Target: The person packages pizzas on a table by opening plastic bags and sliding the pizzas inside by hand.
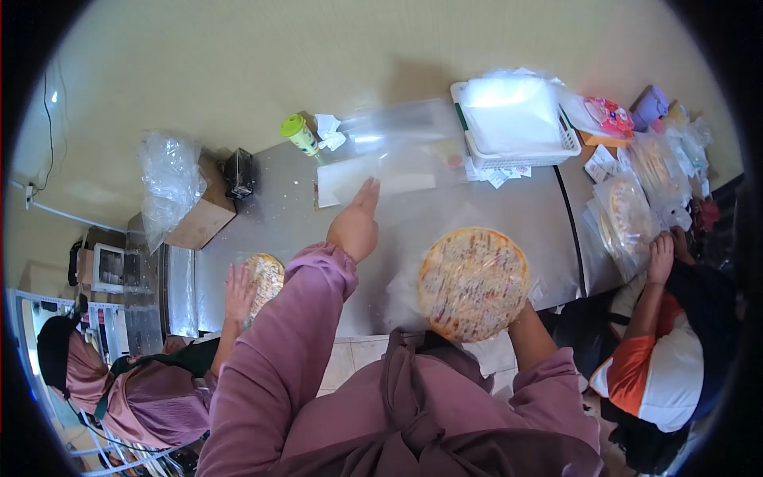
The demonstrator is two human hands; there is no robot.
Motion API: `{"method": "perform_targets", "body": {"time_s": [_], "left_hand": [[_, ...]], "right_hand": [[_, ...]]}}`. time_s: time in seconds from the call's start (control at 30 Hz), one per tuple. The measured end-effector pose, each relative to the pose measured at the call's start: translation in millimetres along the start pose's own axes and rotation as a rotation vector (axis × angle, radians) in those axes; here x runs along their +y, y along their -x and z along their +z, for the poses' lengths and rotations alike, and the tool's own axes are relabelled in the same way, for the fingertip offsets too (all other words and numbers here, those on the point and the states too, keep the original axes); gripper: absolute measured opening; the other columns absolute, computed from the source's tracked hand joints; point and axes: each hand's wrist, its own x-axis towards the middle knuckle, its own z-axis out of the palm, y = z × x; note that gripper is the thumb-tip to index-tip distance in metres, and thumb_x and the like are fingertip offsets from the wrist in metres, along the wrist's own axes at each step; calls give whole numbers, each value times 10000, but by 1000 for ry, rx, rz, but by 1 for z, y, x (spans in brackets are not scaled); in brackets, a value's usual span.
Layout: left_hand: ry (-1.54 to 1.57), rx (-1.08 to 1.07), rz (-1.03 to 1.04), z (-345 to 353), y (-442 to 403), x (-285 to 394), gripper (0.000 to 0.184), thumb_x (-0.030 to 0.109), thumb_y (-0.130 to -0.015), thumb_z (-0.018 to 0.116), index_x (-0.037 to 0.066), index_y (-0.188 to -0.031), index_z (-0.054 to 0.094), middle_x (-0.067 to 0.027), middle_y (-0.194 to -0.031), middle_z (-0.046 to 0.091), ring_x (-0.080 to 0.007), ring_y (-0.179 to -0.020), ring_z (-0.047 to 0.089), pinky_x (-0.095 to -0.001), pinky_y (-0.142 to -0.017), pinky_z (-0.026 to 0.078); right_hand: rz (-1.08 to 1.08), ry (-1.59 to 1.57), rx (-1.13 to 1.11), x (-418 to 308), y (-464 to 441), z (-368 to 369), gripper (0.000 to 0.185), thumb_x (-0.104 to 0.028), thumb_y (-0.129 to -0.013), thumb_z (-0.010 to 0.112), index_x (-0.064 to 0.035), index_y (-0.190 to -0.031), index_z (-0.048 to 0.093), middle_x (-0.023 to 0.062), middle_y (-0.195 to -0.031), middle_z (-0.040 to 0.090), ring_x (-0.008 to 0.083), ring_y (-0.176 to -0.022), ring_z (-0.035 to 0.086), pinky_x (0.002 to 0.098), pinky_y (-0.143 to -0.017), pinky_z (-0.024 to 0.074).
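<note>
My left hand (355, 225) reaches forward over the steel table, its fingers extended toward white sheets (358, 181) and clear plastic film near the wall. It holds nothing that I can see. On the right, a round pizza (474, 284) in clear plastic is held up near the table's front edge. My right hand (522, 318) is at the pizza's lower right side, its fingers mostly hidden beneath it.
A white basket (520, 151) with plastic sheets and a green-lidded cup (299, 133) stand at the back. Left, a co-worker's hand touches another pizza (264, 282) near a cardboard box (203, 208). Right, another co-worker's hands are by bagged pizzas (624, 215).
</note>
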Motion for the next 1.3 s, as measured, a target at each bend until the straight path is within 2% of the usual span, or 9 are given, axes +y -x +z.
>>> {"method": "perform_targets", "body": {"time_s": [0.17, 0.47, 0.53, 0.67, 0.77, 0.83, 0.93, 1.17, 1.3], "left_hand": [[-92, -180, -68, -6, 15, 21, 640, -47, -701, 421, 90, -1317, 316, -74, -1396, 284, -311, -1044, 509, -380, -819, 454], [-192, -179, 349, -10, 84, -10, 564, -42, -697, 455, 86, -1245, 417, -43, -1360, 356, -266, -1051, 520, -343, -826, 467], [-184, -175, 329, -4, 98, -8, 542, -23, -755, 418, 125, -1276, 396, -83, -1329, 393, -276, -1091, 490, -336, -895, 429], [-163, -81, 337, 12, 118, -8, 467, -2, -755, 436, 87, -1213, 445, -115, -1278, 435, -293, -1063, 503, -349, -859, 449], [-59, 100, 266, 26, 130, -17, 329, 41, -749, 473, 50, -1077, 499, -132, -1147, 507, -302, -977, 528, -380, -768, 475], [-59, 199, 139, 29, 135, -21, 189, 106, -745, 510, 42, -922, 520, -129, -949, 554, -306, -845, 545, -407, -673, 477], [-204, 71, 34, 39, 141, -23, 122, 149, -754, 517, 52, -828, 514, -118, -803, 557, -312, -764, 546, -420, -633, 466], [64, 117, 82, 61, 173, 15, 93, 140, -763, 510, 47, -757, 500, -126, -732, 546, -324, -710, 545, -426, -600, 444], [152, 18, -36, 52, 176, 18, 136, 168, -779, 496, 33, -767, 502, -148, -771, 560, -336, -736, 550, -436, -630, 450]], "right_hand": [[22, -58, 6, 52, -3, 12, 536, -455, -883, 365, -89, -1275, 392, 139, -1271, 442, 306, -1146, 451, 459, -908, 427], [59, -139, -7, 97, -6, 27, 515, -440, -891, 354, -94, -1270, 397, 136, -1268, 446, 301, -1145, 452, 461, -908, 427], [72, -148, -9, 106, -5, 29, 510, -437, -893, 351, -95, -1269, 399, 136, -1267, 447, 300, -1145, 452, 461, -908, 427], [57, -228, 24, 121, -2, 18, 501, -437, -895, 337, -90, -1250, 415, 139, -1249, 460, 299, -1118, 475, 472, -886, 440], [7, -250, 62, 126, 7, 14, 509, -441, -888, 345, -87, -1246, 417, 136, -1249, 460, 307, -1111, 477, 474, -884, 441], [-11, -213, 76, 126, 10, 18, 528, -461, -879, 348, -88, -1245, 418, 135, -1249, 460, 312, -1112, 474, 477, -887, 437], [-72, -172, 114, 128, 14, 32, 572, -508, -863, 338, -92, -1247, 416, 137, -1255, 451, 324, -1125, 458, 488, -905, 415], [-361, -122, 263, 143, -11, 36, 671, -612, -835, 280, -106, -1258, 406, 141, -1274, 421, 343, -1153, 411, 490, -957, 351], [-312, -18, 303, 136, -9, 45, 690, -624, -826, 287, -96, -1254, 406, 142, -1259, 434, 346, -1138, 422, 477, -948, 361]]}}
